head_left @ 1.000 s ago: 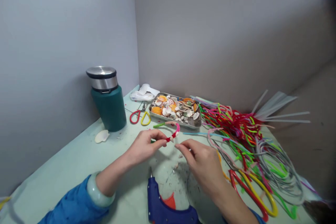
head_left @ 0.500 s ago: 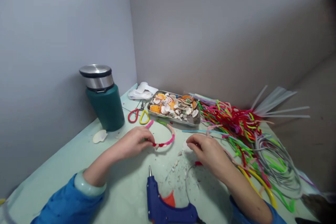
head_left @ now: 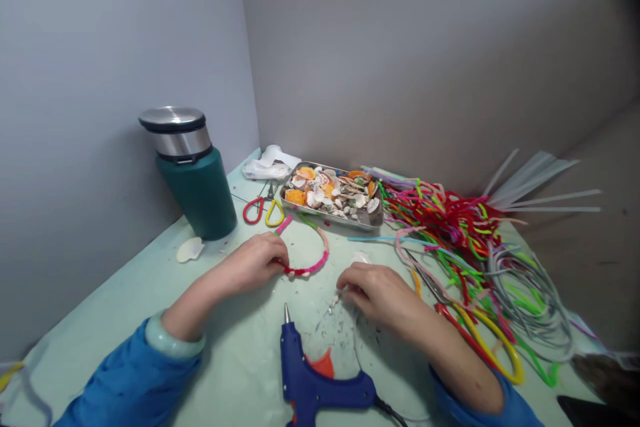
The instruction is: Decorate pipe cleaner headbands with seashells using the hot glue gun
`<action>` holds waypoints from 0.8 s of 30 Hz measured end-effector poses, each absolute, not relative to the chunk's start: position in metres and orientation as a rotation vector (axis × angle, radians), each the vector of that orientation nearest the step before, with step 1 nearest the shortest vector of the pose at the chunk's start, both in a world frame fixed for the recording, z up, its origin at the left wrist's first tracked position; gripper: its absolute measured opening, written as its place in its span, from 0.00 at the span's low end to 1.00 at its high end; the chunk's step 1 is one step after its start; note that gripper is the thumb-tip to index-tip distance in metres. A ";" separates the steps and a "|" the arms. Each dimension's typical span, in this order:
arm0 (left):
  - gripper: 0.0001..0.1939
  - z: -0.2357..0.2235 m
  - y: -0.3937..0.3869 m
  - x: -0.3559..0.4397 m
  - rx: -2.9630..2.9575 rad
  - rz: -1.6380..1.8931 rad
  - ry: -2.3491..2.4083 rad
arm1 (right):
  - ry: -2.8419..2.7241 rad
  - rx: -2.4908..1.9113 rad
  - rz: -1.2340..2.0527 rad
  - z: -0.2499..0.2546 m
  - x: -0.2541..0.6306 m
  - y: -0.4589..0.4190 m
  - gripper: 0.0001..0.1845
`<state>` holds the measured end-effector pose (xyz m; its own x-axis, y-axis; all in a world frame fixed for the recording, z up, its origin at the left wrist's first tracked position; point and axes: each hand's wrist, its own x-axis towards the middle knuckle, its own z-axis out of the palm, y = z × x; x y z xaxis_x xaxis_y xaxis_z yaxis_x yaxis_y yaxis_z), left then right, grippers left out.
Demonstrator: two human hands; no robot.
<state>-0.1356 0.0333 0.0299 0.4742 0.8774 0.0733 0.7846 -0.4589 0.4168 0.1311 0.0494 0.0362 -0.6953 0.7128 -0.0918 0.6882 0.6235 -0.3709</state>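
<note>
My left hand (head_left: 253, 261) pinches one end of a curved pipe-cleaner arc (head_left: 313, 264), red and pink with small shells on it, which lies on the pale green table (head_left: 120, 307). My right hand (head_left: 376, 290) rests on the table just right of the arc, fingers curled over small shell bits (head_left: 334, 303); what they grip I cannot make out. A blue glue gun (head_left: 320, 383) lies between my forearms, nozzle pointing away from me.
A metal tray of seashells (head_left: 333, 199) stands behind the arc. Small scissors (head_left: 263, 209) and a green flask (head_left: 193, 173) are at the left, a lone shell (head_left: 190, 250) beside it. A heap of coloured pipe cleaners (head_left: 460, 233) and larger scissors (head_left: 475, 333) fill the right side.
The arc has come down from in front of me onto the table, still in my left hand. My right hand left its end and dropped to the table near the shell bits.
</note>
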 end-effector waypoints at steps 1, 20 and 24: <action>0.08 0.030 0.033 -0.136 2.399 0.387 1.415 | -2.798 -1.173 0.578 0.037 0.130 0.048 0.10; 0.08 0.032 0.029 -0.115 2.380 0.526 1.525 | -2.861 -1.368 0.349 0.039 0.115 0.041 0.07; 0.09 0.034 0.029 -0.116 2.311 0.576 1.604 | -2.750 -1.456 0.305 0.039 0.114 0.039 0.08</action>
<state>-0.1160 0.0294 0.0337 0.3079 0.9365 0.1679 0.8293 -0.3507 0.4351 0.1137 0.0391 0.0391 -0.5663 0.8206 -0.0772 0.8176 0.5475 -0.1786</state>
